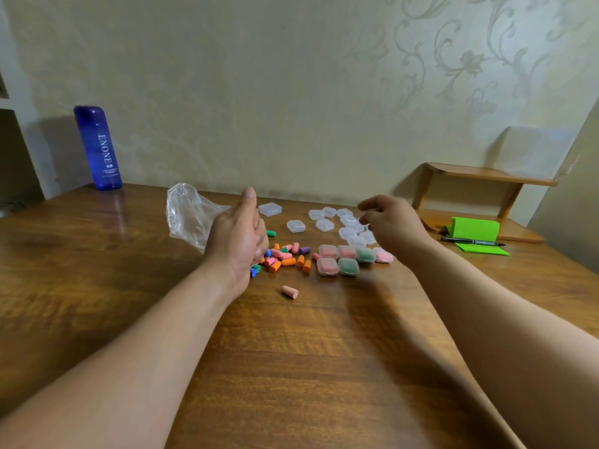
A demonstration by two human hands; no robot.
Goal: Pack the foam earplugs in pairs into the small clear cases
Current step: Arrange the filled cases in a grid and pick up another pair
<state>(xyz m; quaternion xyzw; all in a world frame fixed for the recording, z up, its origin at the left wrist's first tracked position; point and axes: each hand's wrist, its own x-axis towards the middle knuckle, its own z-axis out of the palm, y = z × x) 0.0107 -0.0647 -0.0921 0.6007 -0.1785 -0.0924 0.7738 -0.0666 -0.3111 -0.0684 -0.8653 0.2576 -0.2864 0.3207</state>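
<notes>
Just right of the left hand [238, 236] lay the heap of earplugs [285, 258]. One pink earplug [290, 291] lay apart, closer to the person, with its long axis left to right and the left hand nearer to it. Both hands had curled fingers, the right hand [390, 223] above the empty cases [324, 225]; I could not tell whether they held anything.

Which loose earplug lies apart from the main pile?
The salmon-pink earplug: it lies alone on its side on the table, nearer the camera than the mixed-colour pile, whose plugs cluster together beside the left hand.
</notes>
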